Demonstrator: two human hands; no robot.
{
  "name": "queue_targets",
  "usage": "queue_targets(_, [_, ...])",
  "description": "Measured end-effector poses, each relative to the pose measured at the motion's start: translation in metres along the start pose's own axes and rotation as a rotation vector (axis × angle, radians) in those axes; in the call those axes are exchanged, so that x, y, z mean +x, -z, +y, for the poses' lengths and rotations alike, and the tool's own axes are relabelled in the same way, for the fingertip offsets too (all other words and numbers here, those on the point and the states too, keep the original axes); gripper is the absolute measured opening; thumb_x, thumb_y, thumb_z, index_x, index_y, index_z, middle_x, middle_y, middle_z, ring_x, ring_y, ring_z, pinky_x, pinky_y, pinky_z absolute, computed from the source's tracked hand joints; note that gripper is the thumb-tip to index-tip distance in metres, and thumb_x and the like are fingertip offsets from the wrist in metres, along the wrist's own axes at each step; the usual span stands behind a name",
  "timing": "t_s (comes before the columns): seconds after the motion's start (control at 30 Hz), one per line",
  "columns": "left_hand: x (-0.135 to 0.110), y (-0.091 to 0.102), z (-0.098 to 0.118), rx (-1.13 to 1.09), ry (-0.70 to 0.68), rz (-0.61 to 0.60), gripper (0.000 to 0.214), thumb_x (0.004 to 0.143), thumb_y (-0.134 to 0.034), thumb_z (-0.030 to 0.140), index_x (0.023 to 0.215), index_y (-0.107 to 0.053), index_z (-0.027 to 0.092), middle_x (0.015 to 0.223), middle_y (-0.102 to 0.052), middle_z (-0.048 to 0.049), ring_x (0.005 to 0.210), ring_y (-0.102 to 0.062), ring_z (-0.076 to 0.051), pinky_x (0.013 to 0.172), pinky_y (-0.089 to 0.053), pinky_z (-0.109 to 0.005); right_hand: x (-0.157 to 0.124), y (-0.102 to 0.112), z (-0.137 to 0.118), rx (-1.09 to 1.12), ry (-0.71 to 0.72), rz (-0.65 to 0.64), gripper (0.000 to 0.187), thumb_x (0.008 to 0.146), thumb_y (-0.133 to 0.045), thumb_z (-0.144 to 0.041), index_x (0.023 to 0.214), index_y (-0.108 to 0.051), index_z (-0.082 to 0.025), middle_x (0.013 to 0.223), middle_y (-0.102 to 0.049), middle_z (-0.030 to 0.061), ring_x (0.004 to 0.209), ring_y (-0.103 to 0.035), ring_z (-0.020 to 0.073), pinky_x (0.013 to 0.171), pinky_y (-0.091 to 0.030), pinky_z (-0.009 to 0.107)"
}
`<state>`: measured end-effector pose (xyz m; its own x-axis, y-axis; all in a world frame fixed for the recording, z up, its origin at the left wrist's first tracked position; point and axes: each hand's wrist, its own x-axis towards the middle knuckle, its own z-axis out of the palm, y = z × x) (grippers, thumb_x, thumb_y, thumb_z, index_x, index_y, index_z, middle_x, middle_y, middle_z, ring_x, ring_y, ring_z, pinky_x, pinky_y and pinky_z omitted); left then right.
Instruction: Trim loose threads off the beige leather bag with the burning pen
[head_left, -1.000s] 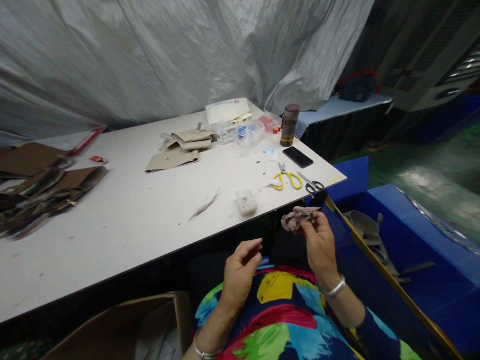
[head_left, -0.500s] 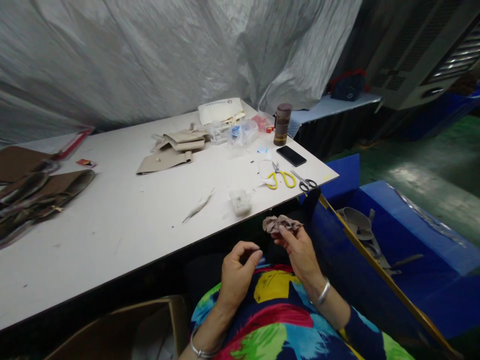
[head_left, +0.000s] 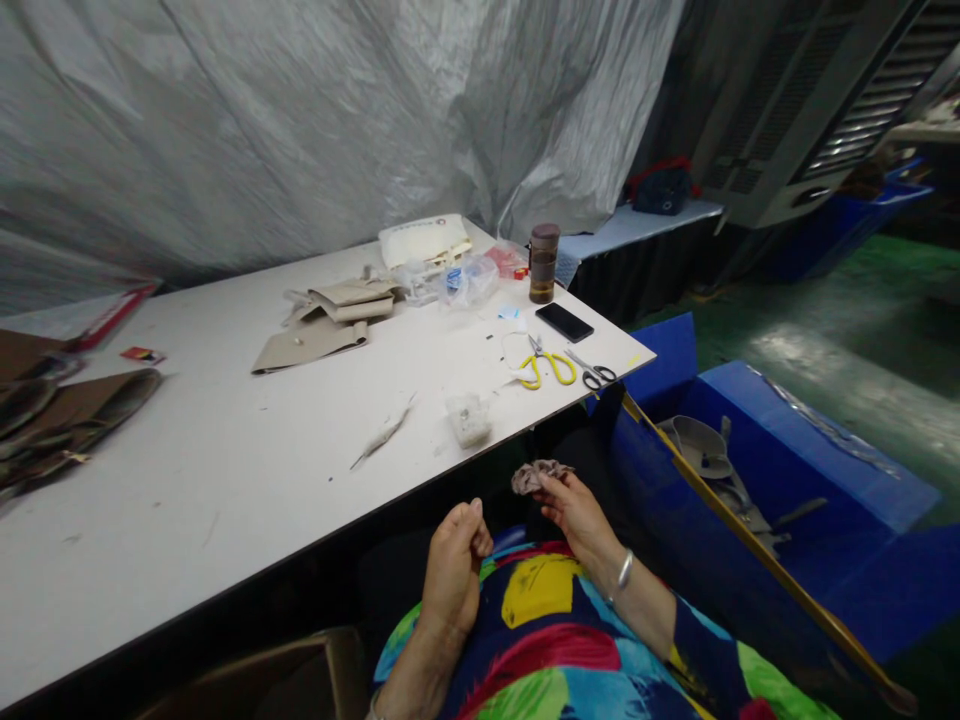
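Observation:
My right hand (head_left: 576, 515) pinches a ruffled, greyish-brown piece of fabric (head_left: 541, 477) between thumb and fingers, just off the table's front edge above my lap. To its left, my left hand (head_left: 456, 560) is closed, with the thumb pressed on the curled fingers; whatever they may hold is hidden. The two hands are apart. On the white table (head_left: 292, 430) nearest to them stands a small clear plastic box (head_left: 469, 420). A thin pointed tool wrapped in white (head_left: 386, 432) lies left of the box. Yellow-handled scissors (head_left: 551, 368) and black-handled scissors (head_left: 592, 372) lie at the right.
Behind the scissors are a phone (head_left: 565, 322) and a brown-lidded bottle (head_left: 544, 265). Beige fabric pieces (head_left: 322, 335) lie mid-table, brown ones (head_left: 90, 420) at far left. A blue bin (head_left: 810, 430) stands at my right, a cardboard box (head_left: 330, 660) at lower left.
My left fingers have curled in from a loose pinch to a closed hand. The right hand still holds the fabric, turned slightly and a little lower. The view has shifted slightly right.

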<state>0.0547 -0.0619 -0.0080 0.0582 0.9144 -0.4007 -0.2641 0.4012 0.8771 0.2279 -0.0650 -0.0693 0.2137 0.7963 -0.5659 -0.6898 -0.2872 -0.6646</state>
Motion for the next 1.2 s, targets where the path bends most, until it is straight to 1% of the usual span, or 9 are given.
queue_targets(0.13, [0.005,0.004,-0.002,-0.098,0.027,0.063,0.057,0.063,-0.094,0.055,0.062,-0.05,0.018,0.061,-0.043,0.0053,0.056,-0.036,-0.009,0.051,-0.038,-0.022,0.006,0.0,0.01,-0.018,-0.068,-0.013,0.051,0.058,-0.093,-0.042,0.096,-0.069,-0.017,0.088,-0.078,0.0065,0.066,-0.069,0.0144,0.05,-0.047,0.018])
queue_targets(0.37, [0.015,0.016,-0.011,-0.182,0.082,0.07,0.059,0.049,-0.1,0.055,0.059,-0.058,0.016,0.061,-0.048,0.0032,0.056,-0.04,-0.01,0.053,-0.04,-0.026,0.019,0.003,0.025,-0.042,-0.069,0.03,0.069,0.052,-0.096,-0.052,0.104,-0.067,-0.017,0.086,-0.076,0.003,0.058,-0.063,0.01,0.047,-0.04,0.016])
queue_targets(0.47, [0.02,0.021,-0.014,-0.188,0.087,0.06,0.052,0.048,-0.102,0.046,0.072,-0.069,0.014,0.062,-0.052,0.0025,0.058,-0.045,-0.011,0.056,-0.041,-0.026,0.021,0.006,0.026,-0.096,0.007,-0.023,0.064,0.06,-0.093,-0.06,0.1,-0.067,-0.016,0.084,-0.074,0.0027,0.059,-0.061,0.0098,0.048,-0.04,0.017])
queue_targets(0.57, [0.026,0.027,-0.022,-0.208,0.126,0.062,0.055,0.048,-0.101,0.036,0.092,-0.075,0.015,0.062,-0.055,0.0024,0.058,-0.049,-0.012,0.057,-0.04,-0.026,0.021,0.008,0.015,-0.139,0.138,-0.073,0.061,0.071,-0.088,-0.062,0.107,-0.068,-0.018,0.094,-0.076,0.0047,0.076,-0.068,0.0144,0.057,-0.047,0.019])
queue_targets(0.67, [0.033,0.033,-0.033,-0.258,0.179,0.077,0.051,0.045,-0.1,0.033,0.083,-0.071,0.015,0.057,-0.052,0.0033,0.053,-0.047,-0.011,0.053,-0.035,-0.025,0.026,0.0,-0.009,-0.072,0.232,-0.019,0.059,0.066,-0.092,-0.056,0.107,-0.068,-0.02,0.103,-0.076,0.0046,0.089,-0.071,0.0185,0.067,-0.054,0.023])
queue_targets(0.8, [0.035,0.037,-0.041,-0.306,0.176,0.068,0.041,0.054,-0.096,0.03,0.08,-0.068,0.015,0.057,-0.052,0.0035,0.051,-0.045,-0.009,0.053,-0.03,-0.023,0.053,-0.039,-0.062,0.031,0.365,-0.015,0.051,0.059,-0.094,-0.045,0.094,-0.067,-0.019,0.097,-0.075,0.0037,0.087,-0.07,0.019,0.07,-0.057,0.026])
queue_targets(0.97, [0.018,0.028,-0.027,-0.277,0.157,0.068,0.041,0.054,-0.095,0.029,0.084,-0.07,0.015,0.06,-0.055,0.0028,0.054,-0.048,-0.01,0.055,-0.034,-0.025,0.115,-0.123,-0.135,0.016,0.402,-0.196,0.04,0.058,-0.09,-0.028,0.089,-0.066,-0.02,0.103,-0.075,0.0041,0.102,-0.07,0.0203,0.086,-0.058,0.03])
queue_targets(1.07, [0.01,0.023,-0.02,-0.261,0.128,0.124,0.05,0.053,-0.097,0.042,0.086,-0.07,0.015,0.059,-0.053,0.0035,0.054,-0.045,-0.01,0.054,-0.033,-0.026,0.152,-0.159,-0.151,-0.029,0.385,-0.251,0.04,0.058,-0.09,-0.02,0.09,-0.066,-0.02,0.101,-0.075,0.0032,0.101,-0.071,0.0199,0.088,-0.058,0.032])
queue_targets(1.2, [0.005,0.027,-0.021,-0.297,0.117,0.186,0.056,0.054,-0.096,0.057,0.075,-0.064,0.017,0.051,-0.037,0.0085,0.05,-0.034,-0.008,0.052,-0.028,-0.025,0.182,-0.173,-0.144,-0.047,0.401,-0.251,0.045,0.059,-0.09,-0.016,0.092,-0.059,-0.022,0.094,-0.073,0.0004,0.095,-0.072,0.0191,0.085,-0.061,0.033])
